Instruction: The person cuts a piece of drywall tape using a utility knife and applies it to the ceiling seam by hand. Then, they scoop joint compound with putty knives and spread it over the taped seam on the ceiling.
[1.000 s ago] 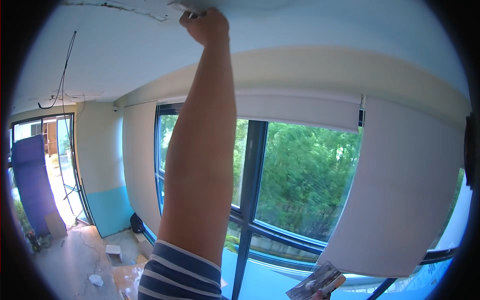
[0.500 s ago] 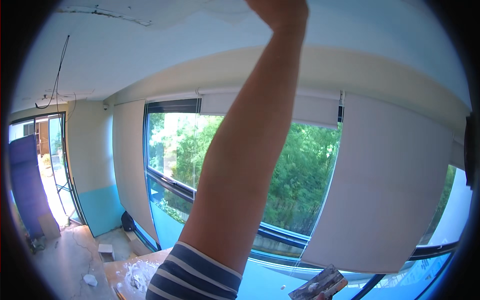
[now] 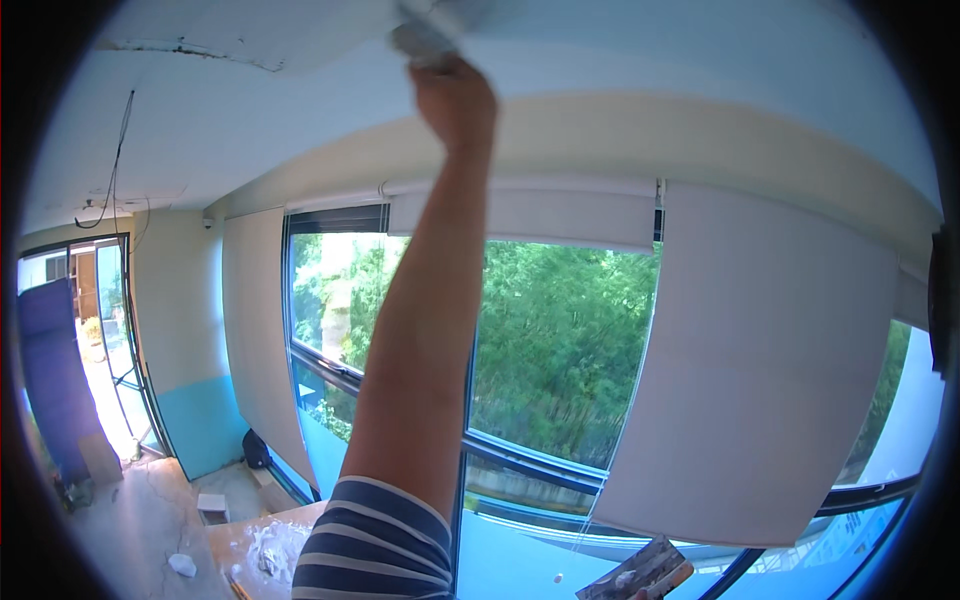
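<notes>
Hanging cables (image 3: 122, 150): left of frame, loose ends bare, dangling from the ceiling (image 3: 640, 60).
Ceiling crack (image 3: 190, 48): upper left, ragged and dark-edged; from my end this stretch looks unrepaired.
White paste heap (image 3: 278, 550): lower left, on a light board (image 3: 225, 545); I judge plenty unused.
Left hand (image 3: 455, 105): top centre, fingers curled closed around a scraper-like tool (image 3: 422, 45), which is blurred at the ceiling; I can't tell whether it touches.
Ceiling by the tool: pale, no gap that I can make out; how much is finished I can't tell.
Right hand (image 3: 641, 595): bottom edge, right of centre; a thumb tip closes on a smeared rectangular plate (image 3: 650, 570), its other fingers hidden from me.
Plate load: a small white dab, so I judge some material left.
</notes>
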Motion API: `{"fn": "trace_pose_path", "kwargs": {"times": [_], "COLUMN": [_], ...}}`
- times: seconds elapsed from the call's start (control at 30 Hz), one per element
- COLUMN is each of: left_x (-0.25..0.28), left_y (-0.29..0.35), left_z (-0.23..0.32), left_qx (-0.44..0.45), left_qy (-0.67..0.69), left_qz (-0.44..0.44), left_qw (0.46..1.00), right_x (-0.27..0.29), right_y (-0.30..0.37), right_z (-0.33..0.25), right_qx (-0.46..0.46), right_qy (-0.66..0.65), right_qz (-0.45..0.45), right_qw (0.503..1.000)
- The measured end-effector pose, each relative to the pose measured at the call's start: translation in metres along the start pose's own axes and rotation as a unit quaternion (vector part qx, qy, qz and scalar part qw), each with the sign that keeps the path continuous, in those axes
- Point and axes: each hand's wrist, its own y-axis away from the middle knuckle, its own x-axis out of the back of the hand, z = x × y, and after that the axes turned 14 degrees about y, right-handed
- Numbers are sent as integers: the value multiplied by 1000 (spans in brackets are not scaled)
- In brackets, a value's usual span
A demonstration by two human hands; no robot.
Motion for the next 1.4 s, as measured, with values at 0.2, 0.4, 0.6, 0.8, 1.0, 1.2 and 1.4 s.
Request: {"fn": "trace_pose_path", "kwargs": {"times": [0.2,0.4,0.6,0.8,1.0,1.2,1.4], "left_x": [14,-59,-128,-67,158,274,319], "left_y": [-61,-20,67,188,403,501,501], "left_z": [-46,-20,64,97,140,201,183], "left_qx": [126,60,-110,65,432,465,333], "left_qy": [22,64,73,114,255,317,250], "left_qz": [96,66,56,-280,-471,-515,-621], "left_qw": [987,994,990,951,726,647,664], "right_x": [14,27,27,14,23,25,30], "right_y": [-7,-6,11,-6,-34,-24,-15], "right_z": [3,6,-14,-42,-87,-104,-96], "right_qx": [-11,-13,-5,-33,-89,-100,-123], "right_qy": [1,-15,-29,-189,-317,-331,-274], "right_qz": [7,5,16,60,48,50,28], "right_qw": [1000,1000,999,980,943,937,953]}}
